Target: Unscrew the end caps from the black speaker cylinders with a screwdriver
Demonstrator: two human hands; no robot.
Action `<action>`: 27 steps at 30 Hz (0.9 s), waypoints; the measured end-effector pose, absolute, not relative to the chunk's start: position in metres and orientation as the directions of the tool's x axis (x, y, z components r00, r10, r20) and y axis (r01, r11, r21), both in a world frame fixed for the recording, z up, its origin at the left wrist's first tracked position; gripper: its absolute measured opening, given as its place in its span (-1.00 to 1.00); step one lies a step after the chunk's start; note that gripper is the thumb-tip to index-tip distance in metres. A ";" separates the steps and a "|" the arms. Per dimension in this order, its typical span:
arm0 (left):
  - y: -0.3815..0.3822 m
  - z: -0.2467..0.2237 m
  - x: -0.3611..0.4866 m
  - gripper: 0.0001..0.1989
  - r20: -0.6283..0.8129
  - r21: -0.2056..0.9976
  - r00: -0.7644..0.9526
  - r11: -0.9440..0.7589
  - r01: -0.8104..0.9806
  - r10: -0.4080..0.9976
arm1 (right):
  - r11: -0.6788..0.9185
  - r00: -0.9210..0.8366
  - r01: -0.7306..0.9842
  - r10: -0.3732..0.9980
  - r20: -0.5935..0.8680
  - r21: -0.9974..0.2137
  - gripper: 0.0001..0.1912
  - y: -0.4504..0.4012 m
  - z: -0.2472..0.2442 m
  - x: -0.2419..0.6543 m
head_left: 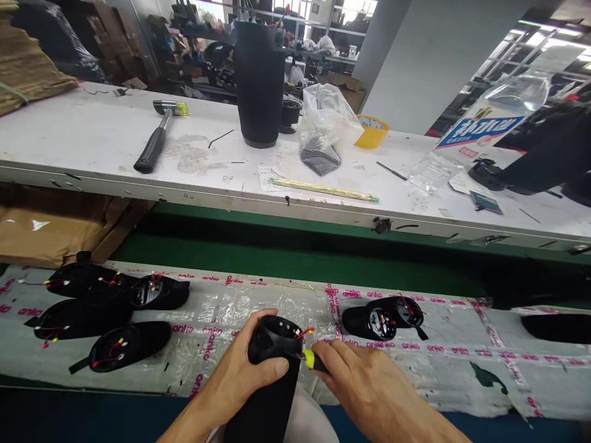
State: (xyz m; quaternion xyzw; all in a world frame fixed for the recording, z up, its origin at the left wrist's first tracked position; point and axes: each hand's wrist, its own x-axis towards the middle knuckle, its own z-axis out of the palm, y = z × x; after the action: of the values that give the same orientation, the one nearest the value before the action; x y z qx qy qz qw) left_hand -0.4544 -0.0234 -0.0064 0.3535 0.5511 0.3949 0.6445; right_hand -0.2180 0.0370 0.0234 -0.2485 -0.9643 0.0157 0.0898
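My left hand [250, 364] is wrapped round the upper end of a black cylindrical housing [265, 406], thumb across its near side. The housing stands tilted near my lap, its open end up. Red wires with a small connector [305, 332] stick out from the opening. My right hand [357, 381] is closed on a small tool with a black-and-yellow handle [310, 359]. The tool's tip meets the right side of the housing just below the rim; I cannot make out its kind.
Several similar black housings with wires lie on the lower plastic-covered surface at left [133, 347] and right [369, 323]. On the white bench [207, 178] above are a hammer [157, 138], a tall black cylinder [260, 86], a plastic bag [323, 135], a yellow container [372, 132] and a bottle [484, 123].
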 end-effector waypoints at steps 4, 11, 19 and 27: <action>-0.024 -0.007 -0.454 -0.21 -0.439 0.885 0.084 0.447 -0.128 0.894 | 0.872 -0.856 0.484 0.489 0.167 -0.072 -0.64 0.038 0.024 -0.216; -0.023 -0.009 -0.454 -0.21 -0.436 0.892 0.071 0.441 -0.092 0.897 | 0.871 -0.857 0.485 0.491 0.155 -0.075 -0.69 0.038 0.021 -0.216; -0.023 -0.005 -0.453 -0.21 -0.448 0.891 0.069 0.451 -0.052 0.891 | 0.868 -0.855 0.490 0.496 0.152 -0.072 -0.68 0.035 0.021 -0.215; -0.026 0.007 -0.446 -0.22 -0.510 0.858 -0.024 0.510 0.063 0.860 | 0.861 -0.856 0.508 0.502 0.122 0.025 -0.74 0.032 0.022 -0.213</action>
State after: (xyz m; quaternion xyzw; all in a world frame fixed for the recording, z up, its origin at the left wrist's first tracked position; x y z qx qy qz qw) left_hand -0.4459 -0.0259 0.0071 0.3647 0.6324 0.3347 0.5958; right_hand -0.2127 0.0324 0.0220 -0.2621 -0.9630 -0.0281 0.0556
